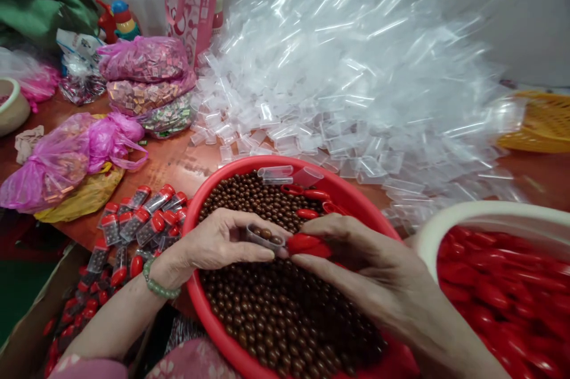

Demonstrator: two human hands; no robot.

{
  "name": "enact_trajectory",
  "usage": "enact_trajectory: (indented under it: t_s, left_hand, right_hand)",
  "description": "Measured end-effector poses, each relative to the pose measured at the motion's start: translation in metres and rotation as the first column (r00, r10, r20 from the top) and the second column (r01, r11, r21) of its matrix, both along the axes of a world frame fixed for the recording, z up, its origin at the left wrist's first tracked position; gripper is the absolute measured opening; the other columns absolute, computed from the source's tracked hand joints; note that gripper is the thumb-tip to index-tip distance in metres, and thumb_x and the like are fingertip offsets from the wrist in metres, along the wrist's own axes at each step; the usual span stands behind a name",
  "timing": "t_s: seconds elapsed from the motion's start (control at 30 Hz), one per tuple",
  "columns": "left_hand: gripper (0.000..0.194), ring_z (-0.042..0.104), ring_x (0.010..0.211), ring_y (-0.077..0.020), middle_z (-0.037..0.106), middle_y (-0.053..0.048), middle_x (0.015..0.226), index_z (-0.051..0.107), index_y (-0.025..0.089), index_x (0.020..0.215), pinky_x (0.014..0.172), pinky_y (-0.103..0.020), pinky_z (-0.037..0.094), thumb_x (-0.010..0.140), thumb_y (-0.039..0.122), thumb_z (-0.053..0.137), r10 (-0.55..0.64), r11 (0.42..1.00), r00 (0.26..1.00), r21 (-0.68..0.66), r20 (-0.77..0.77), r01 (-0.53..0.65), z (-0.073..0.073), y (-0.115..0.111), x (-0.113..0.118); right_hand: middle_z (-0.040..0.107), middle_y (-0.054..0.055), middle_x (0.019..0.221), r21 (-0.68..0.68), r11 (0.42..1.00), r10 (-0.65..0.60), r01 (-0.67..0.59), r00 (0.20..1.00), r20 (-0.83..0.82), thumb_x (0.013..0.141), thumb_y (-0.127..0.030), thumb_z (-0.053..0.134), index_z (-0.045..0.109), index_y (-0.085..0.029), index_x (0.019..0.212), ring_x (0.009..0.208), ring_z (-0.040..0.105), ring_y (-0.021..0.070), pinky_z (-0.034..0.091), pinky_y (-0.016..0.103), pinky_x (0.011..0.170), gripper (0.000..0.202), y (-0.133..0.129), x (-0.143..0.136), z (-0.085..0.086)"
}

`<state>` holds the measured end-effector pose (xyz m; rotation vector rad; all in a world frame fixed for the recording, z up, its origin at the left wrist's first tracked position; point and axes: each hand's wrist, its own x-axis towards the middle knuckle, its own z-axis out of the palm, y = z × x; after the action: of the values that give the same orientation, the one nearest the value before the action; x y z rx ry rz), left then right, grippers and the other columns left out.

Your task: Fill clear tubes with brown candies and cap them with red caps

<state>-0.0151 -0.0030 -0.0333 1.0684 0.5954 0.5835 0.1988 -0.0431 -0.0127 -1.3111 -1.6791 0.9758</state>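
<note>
My left hand (227, 242), with a bead bracelet on its wrist, is closed around a small clear plastic container (267, 239) holding brown balls. Pinched in my right hand (369, 260) is a red cap (307, 245), close beside the container's open end; whether they touch I cannot tell. Both hands are above a red basin (194, 275) full of shiny brown balls (267, 313). Along the basin's far inner side lie a few clear containers (275, 174) and several loose red caps (317, 195).
A large heap of clear containers (338, 88) covers the table behind the basin. A white tub (427, 242) of red caps stands at right, near a yellow basket (538, 120). Filled red-capped containers (142, 224) pile up at left, some in a cardboard box (40, 308). Pink bags (142, 61) lie farther back.
</note>
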Motion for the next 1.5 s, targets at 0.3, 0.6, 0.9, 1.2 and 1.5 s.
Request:
enact_trajectory:
  t_s: [0.3,0.6,0.9,1.2,1.5]
  left_hand:
    - [0.019,0.069,0.096,-0.0186,0.075,-0.008,0.1,0.075,0.014,0.094,0.093,-0.031,0.051,0.079,0.025,0.077,0.022,0.992,1.0,0.121,-0.005,-0.021,0.005,-0.008,0.003]
    - [0.013,0.068,0.088,-0.0158,0.075,-0.006,0.093,0.074,0.014,0.093,0.085,-0.026,0.052,0.083,0.019,0.07,0.128,0.94,0.984,0.332,-0.124,-0.08,0.013,-0.021,0.009]
    - [0.012,0.066,0.086,-0.0162,0.073,-0.007,0.091,0.074,0.012,0.092,0.083,-0.027,0.052,0.083,0.02,0.07,0.12,0.936,0.987,0.345,-0.107,-0.077,0.01,-0.025,0.01]
    - [0.016,0.068,0.087,-0.0171,0.075,-0.01,0.094,0.074,0.012,0.096,0.082,-0.027,0.052,0.086,0.023,0.068,0.126,0.894,0.976,0.446,-0.178,-0.034,0.006,-0.024,0.007]
    - [0.019,0.069,0.087,-0.0168,0.076,-0.008,0.096,0.074,0.012,0.1,0.081,-0.025,0.052,0.085,0.023,0.07,0.096,0.919,0.973,0.395,-0.209,-0.006,0.002,-0.024,0.008]
  right_hand:
    - [0.076,-0.004,0.075,-0.329,0.918,-0.372,0.223,0.774,-0.512,0.068,-0.029,0.087,0.07,-0.027,0.083,0.05,0.069,0.0112,0.058,0.018,0.05,0.022,-0.018,-0.01,0.003]
    - [0.078,-0.003,0.085,-0.171,0.952,-0.303,0.253,0.721,-0.623,0.075,-0.026,0.082,0.068,-0.028,0.082,0.055,0.068,0.0103,0.058,0.02,0.051,0.017,-0.019,-0.02,0.0]
    - [0.076,-0.001,0.083,-0.151,0.947,-0.318,0.283,0.769,-0.555,0.077,-0.03,0.08,0.064,-0.028,0.079,0.052,0.066,0.0136,0.059,0.028,0.05,0.016,-0.026,-0.021,-0.001]
    - [0.075,0.0,0.09,-0.094,0.895,-0.428,0.436,0.781,-0.455,0.08,-0.035,0.078,0.07,-0.029,0.095,0.071,0.07,0.0157,0.059,0.029,0.065,0.017,-0.026,-0.025,-0.012]
    - [0.075,0.003,0.096,-0.017,0.89,-0.439,0.455,0.848,-0.297,0.084,-0.035,0.074,0.074,-0.029,0.098,0.092,0.071,0.0232,0.057,0.043,0.089,0.015,-0.03,-0.028,-0.016]
